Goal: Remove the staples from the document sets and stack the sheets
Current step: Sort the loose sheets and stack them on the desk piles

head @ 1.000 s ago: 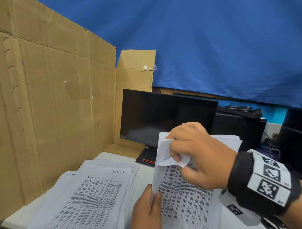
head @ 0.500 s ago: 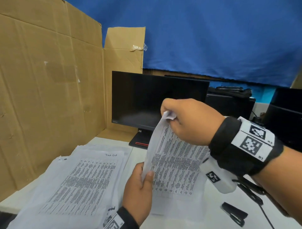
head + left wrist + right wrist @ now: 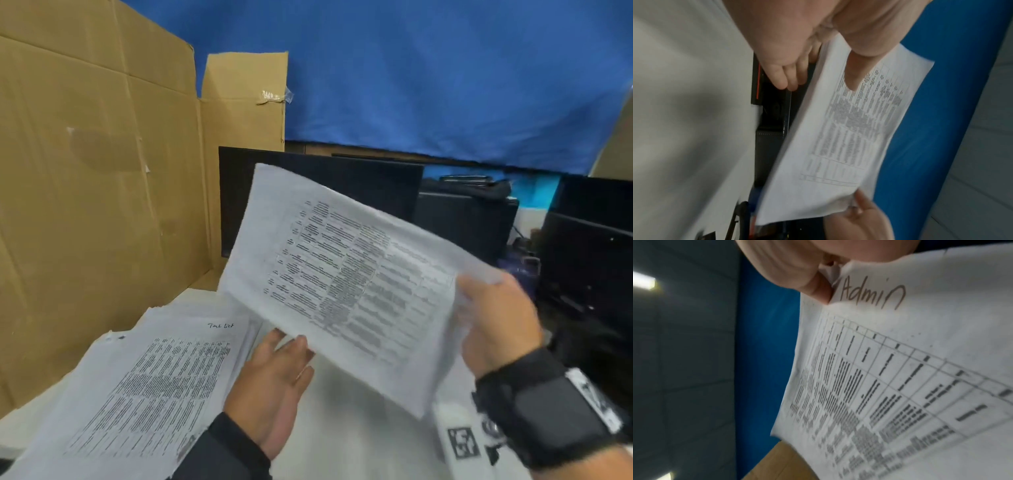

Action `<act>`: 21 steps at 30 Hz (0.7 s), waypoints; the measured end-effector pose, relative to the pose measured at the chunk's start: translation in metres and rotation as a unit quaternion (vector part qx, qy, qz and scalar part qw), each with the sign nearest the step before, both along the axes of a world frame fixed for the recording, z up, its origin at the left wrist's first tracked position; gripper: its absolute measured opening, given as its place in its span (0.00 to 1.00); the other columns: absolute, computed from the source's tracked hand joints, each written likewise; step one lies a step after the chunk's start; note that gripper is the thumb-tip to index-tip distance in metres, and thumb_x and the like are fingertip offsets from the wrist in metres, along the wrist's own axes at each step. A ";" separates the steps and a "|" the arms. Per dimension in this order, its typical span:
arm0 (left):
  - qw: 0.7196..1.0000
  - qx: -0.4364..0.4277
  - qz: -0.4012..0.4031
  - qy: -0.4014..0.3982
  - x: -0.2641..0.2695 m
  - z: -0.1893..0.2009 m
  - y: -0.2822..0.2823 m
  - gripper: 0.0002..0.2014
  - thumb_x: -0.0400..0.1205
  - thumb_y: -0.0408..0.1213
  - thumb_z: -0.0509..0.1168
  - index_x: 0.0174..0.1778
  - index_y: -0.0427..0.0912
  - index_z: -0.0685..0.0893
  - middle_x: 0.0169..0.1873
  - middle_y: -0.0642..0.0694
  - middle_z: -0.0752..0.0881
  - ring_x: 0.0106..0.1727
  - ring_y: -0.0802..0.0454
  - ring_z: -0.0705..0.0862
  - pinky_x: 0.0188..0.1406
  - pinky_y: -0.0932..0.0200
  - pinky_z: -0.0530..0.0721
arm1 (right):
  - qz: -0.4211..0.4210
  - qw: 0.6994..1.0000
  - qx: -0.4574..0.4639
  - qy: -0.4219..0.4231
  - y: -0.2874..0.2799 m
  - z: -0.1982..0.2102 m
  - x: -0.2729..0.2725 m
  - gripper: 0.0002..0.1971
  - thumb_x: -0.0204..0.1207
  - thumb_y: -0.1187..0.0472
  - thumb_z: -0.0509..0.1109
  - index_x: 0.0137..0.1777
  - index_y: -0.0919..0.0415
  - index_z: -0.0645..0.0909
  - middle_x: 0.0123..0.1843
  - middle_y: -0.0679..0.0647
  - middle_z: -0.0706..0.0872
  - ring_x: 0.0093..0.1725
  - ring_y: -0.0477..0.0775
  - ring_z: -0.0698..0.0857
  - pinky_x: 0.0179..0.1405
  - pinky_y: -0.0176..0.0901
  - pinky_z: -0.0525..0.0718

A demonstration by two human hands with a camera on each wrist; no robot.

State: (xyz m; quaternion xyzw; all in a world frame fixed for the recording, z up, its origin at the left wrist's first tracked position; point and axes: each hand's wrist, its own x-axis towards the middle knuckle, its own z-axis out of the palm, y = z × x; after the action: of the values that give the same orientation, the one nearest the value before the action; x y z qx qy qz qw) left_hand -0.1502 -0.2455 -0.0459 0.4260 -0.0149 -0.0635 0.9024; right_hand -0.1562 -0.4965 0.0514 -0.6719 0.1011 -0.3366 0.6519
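A printed document set (image 3: 342,274) hangs tilted in the air in front of the monitor. My right hand (image 3: 493,318) pinches its right end; the right wrist view shows the thumb (image 3: 813,285) on the paper (image 3: 900,369) beside the handwritten word "Admin". My left hand (image 3: 274,387) is below the set's lower edge, palm up and fingers straight, with the fingertips (image 3: 785,73) reaching behind the paper (image 3: 838,138). A loose stack of printed sheets (image 3: 154,377) lies on the white table (image 3: 342,438) at the left. No staple shows in these blurred views.
A tall cardboard wall (image 3: 85,205) closes off the left side and back corner. A dark monitor (image 3: 359,185) stands behind the held paper, with more dark equipment (image 3: 582,246) to the right. A blue cloth (image 3: 411,68) hangs at the back.
My right hand swung the document set up and to the right, turning it nearly flat. My left hand let go of the paper's edge and opened beneath it.
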 end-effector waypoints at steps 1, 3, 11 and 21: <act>1.000 -0.010 -0.003 -0.006 -0.001 0.002 0.000 0.20 0.85 0.27 0.67 0.74 0.40 0.80 0.65 0.42 0.89 0.67 0.43 0.87 0.75 0.44 0.77 | 0.011 0.999 0.045 0.023 0.001 -0.018 -0.002 0.04 0.80 0.66 0.67 0.49 0.57 0.80 0.44 0.57 0.82 0.44 0.62 0.83 0.48 0.52 0.83; 0.999 -0.032 0.017 -0.001 0.000 0.003 0.003 0.16 0.90 0.29 0.58 0.72 0.36 0.82 0.66 0.37 0.90 0.69 0.38 0.87 0.70 0.41 0.81 | 0.067 0.989 0.121 0.060 0.006 -0.050 -0.009 0.09 0.82 0.66 0.66 0.59 0.65 0.82 0.48 0.59 0.85 0.45 0.63 0.85 0.55 0.60 0.82; 0.960 0.174 0.198 -0.093 0.007 0.016 0.028 0.13 0.90 0.34 0.62 0.54 0.50 0.92 0.53 0.46 0.95 0.60 0.39 0.91 0.71 0.30 0.82 | 0.143 0.974 -0.074 0.158 0.008 -0.104 -0.038 0.11 0.74 0.75 0.74 0.53 0.63 0.83 0.43 0.53 0.94 0.47 0.56 0.93 0.51 0.51 0.88; 0.887 0.305 0.218 -0.269 -0.033 0.024 -0.002 0.13 0.86 0.45 0.60 0.59 0.64 0.87 0.54 0.62 0.93 0.59 0.63 0.89 0.58 0.53 0.83 | 0.133 0.982 -0.138 -0.003 0.031 -0.078 -0.061 0.19 0.85 0.71 0.62 0.68 0.48 0.79 0.60 0.30 0.87 0.62 0.31 0.83 0.60 0.30 0.77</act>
State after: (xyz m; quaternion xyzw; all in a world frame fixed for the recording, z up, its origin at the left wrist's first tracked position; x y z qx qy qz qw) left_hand -0.1828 -0.2471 -0.0219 0.6738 -0.1432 0.2503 0.6804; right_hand -0.2167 -0.4659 -0.0262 -0.7614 -0.0385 -0.2601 0.5925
